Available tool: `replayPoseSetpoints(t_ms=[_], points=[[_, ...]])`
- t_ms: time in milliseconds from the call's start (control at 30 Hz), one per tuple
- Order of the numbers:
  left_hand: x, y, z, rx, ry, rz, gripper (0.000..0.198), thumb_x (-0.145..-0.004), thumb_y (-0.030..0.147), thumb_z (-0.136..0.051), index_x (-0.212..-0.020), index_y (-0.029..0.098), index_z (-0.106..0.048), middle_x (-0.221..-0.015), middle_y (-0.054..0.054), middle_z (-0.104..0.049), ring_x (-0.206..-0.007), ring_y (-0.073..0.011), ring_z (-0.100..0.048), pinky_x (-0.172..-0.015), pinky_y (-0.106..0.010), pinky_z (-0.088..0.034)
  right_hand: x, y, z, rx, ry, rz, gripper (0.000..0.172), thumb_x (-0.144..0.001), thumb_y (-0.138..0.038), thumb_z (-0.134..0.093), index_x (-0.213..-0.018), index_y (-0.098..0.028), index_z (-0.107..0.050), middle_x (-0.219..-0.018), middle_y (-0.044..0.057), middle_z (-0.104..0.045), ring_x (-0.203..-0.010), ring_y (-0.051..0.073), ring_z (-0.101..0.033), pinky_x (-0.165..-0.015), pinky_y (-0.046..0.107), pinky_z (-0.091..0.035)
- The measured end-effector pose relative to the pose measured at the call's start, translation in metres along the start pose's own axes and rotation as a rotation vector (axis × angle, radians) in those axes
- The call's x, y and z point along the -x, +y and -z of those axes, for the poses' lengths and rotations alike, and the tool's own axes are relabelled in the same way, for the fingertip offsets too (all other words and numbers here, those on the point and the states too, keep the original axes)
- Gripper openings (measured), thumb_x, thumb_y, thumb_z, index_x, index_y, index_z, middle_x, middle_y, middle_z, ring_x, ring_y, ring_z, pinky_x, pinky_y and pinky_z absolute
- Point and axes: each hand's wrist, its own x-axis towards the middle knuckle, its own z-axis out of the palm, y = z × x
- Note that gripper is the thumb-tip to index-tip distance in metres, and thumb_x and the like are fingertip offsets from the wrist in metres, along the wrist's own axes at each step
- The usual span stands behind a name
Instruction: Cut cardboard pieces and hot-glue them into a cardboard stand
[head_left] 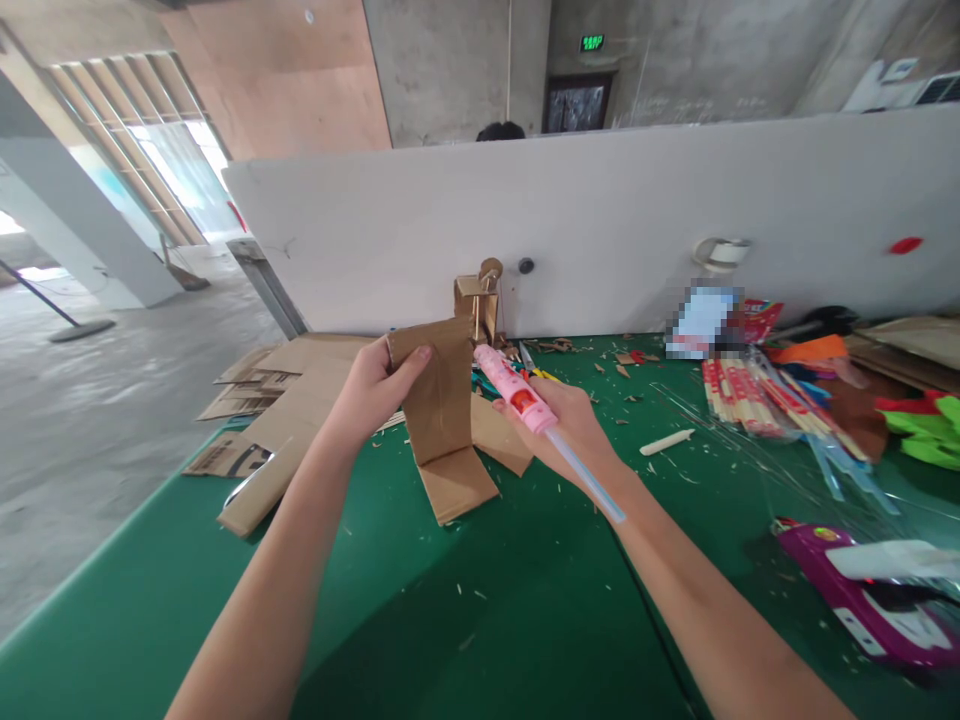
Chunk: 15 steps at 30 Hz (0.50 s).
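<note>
My left hand [390, 380] is closed on the upper left edge of a folded piece of brown cardboard [442, 410], thumb on the near face. Its lower flap bends toward me at a crease, just over the green table [420, 620]. My right hand [566, 430] is wrapped round a pink hot glue gun [517, 390], with a clear glue stick [585, 475] jutting from its rear. The gun's front end is close to the cardboard's upper right edge; whether they touch I cannot tell. Another cardboard piece [502, 435] lies behind the held one.
Stacked cardboard [300, 390] lies at left. A small cardboard construction [476, 305] stands by the white partition [450, 220]. To the right are a phone [701, 320], packed sticks [742, 395], a white stick [667, 442] and a purple device [862, 600]. A black cord [660, 630] crosses the front.
</note>
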Motion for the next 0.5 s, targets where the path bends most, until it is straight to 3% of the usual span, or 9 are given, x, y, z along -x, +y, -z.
replayPoseSetpoints(t_ms=[500], points=[[-0.0004,-0.0003,-0.0014,0.027,-0.002,0.008,0.033,-0.081,0.045,-0.059,-0.095,0.014,-0.063,-0.088,-0.006,-0.07,-0.079,-0.0221,-0.064,-0.06,-0.027,-0.048,0.0096,-0.0026,0.0034,0.022,-0.103,-0.044,0.021,-0.081,-0.025,-0.056,-0.064,-0.02,-0.044,-0.063,-0.002,-0.051,-0.058,0.012,-0.049,-0.054,0.023,-0.033]])
